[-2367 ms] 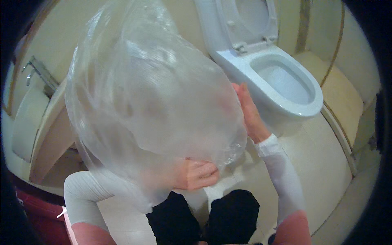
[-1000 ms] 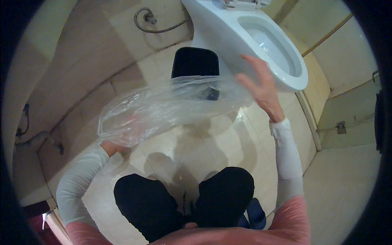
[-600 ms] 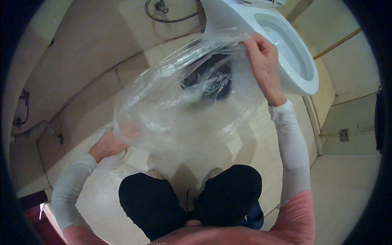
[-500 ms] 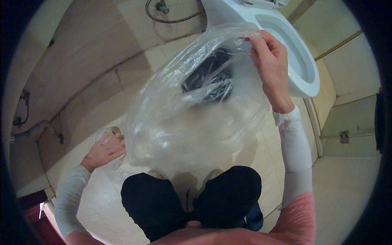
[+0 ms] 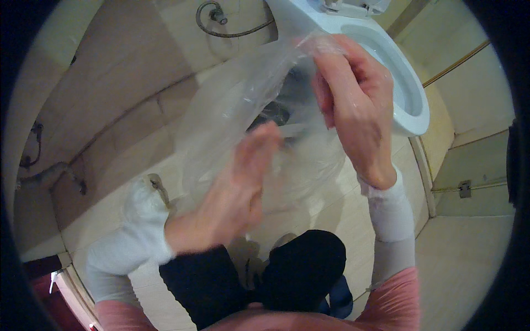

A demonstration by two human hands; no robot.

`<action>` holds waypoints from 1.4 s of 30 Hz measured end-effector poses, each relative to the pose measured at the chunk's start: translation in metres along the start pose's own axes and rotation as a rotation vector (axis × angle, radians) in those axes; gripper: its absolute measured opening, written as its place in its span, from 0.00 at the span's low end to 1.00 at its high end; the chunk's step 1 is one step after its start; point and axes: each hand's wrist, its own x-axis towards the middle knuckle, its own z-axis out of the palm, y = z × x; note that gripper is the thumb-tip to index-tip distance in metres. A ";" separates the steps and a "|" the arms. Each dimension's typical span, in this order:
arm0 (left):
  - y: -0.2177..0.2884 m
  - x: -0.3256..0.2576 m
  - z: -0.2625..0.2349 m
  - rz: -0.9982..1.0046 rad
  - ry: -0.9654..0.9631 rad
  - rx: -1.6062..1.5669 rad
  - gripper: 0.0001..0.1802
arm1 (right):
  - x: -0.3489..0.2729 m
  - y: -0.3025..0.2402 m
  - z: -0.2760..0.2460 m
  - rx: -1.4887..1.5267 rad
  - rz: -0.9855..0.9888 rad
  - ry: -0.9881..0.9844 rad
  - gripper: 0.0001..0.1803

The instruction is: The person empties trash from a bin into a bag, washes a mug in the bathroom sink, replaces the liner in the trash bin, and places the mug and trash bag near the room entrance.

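Observation:
A large clear plastic bag hangs in front of me above the tiled floor. My right hand is closed on the bag's gathered upper edge, thumb against fingers. Through the film shows a dark, shiny thing; its kind is unclear, and I cannot tell whether it lies inside or behind the bag. My left hand is in front of the bag's lower middle, its fingers smeared by motion. Whether it touches the film cannot be made out. Beside the left wrist, a small greyish thing sits on the floor, partly covered.
A white toilet stands at the far right, with a hose and valve on the wall beside it. Another pipe runs along the left wall. A glass panel with a metal fitting is at the right. My knees are close below.
My left hand has risen from the floor at the left and swung right, in front of the bag. My right hand has shifted slightly left, still gripping the bag, which has narrowed.

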 end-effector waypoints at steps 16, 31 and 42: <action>-0.129 0.108 0.061 -0.029 -0.230 0.487 0.22 | -0.091 0.044 -0.036 0.499 0.366 0.348 0.15; -0.297 0.075 0.231 -0.394 -1.313 0.661 0.39 | -0.122 0.213 -0.024 0.827 0.980 0.397 0.16; -0.299 0.099 0.224 -0.201 -0.953 0.229 0.17 | -0.108 0.242 -0.045 0.833 0.925 0.391 0.13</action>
